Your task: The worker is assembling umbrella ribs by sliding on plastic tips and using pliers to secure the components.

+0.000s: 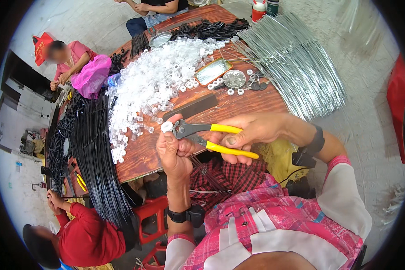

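Item 1: left hand [174, 150], grip closed around a small white plastic cap [166, 127], held just above the desk's near edge.
Item 2: right hand [247, 135], grip clamped on yellow-handled pliers [211, 135], whose jaws meet the cap.
Item 3: reddish wooden desk [238, 105].
Item 4: large heap of clear-white plastic caps [153, 81], seemingly unprocessed; much appears left.
Item 5: bundle of silver wire rods [292, 58], right.
Item 6: bundle of black rods [94, 157], left.
Item 7: other seated people, far side.
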Demonstrator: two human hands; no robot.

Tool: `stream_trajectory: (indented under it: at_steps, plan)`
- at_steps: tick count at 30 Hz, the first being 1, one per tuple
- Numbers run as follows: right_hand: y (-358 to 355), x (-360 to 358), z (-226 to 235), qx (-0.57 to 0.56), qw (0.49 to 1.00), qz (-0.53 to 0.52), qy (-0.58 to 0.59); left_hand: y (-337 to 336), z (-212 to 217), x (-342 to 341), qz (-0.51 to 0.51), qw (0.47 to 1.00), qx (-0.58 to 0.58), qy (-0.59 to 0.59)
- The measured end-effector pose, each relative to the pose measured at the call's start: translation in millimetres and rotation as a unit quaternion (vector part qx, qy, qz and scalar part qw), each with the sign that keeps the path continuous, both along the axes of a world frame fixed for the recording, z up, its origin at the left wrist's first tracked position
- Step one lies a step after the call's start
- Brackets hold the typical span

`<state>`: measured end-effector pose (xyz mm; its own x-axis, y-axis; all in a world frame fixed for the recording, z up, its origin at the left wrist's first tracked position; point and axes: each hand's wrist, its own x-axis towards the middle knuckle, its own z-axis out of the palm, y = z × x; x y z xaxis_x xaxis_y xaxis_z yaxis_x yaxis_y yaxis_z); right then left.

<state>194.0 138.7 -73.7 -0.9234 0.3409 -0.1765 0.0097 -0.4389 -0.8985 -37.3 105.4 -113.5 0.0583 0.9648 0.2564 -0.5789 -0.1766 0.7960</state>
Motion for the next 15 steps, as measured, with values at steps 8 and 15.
stream_trajectory:
  at_steps: [8,15]
  plan:
    - [-7.0,-24.8,-37.5,-0.023,0.994,-0.021,0.106,-1.3,-2.1,-6.9,0.015,1.000,-0.005,-0.011]
    - [-16.1,-47.5,-55.6,-0.065,0.984,-0.034,0.160,-1.0,-3.1,-7.4,0.011,1.000,-0.007,-0.022]
